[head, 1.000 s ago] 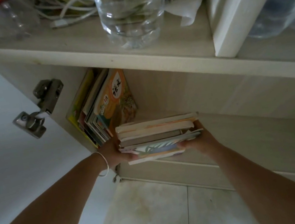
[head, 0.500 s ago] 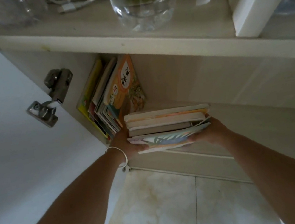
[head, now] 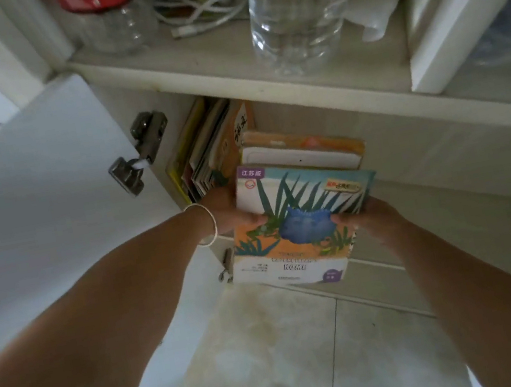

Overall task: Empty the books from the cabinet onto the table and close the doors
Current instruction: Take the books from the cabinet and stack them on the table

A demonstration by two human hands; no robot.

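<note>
Materials and finishes, head view, cabinet open

Top book (head: pixel 289 221): glossy printed paper cover. Cabinet shelf (head: pixel 225 69): pale matt wood-grain laminate. Door (head: pixel 44 203): smooth white, faint sheen. Hinge (head: pixel 137 152): dull grey metal. Bottle (head: pixel 301 14): clear ribbed plastic. Bracelet (head: pixel 210 223): thin shiny metal. Floor (head: pixel 273 343): smooth, lightly glossy tile
</note>
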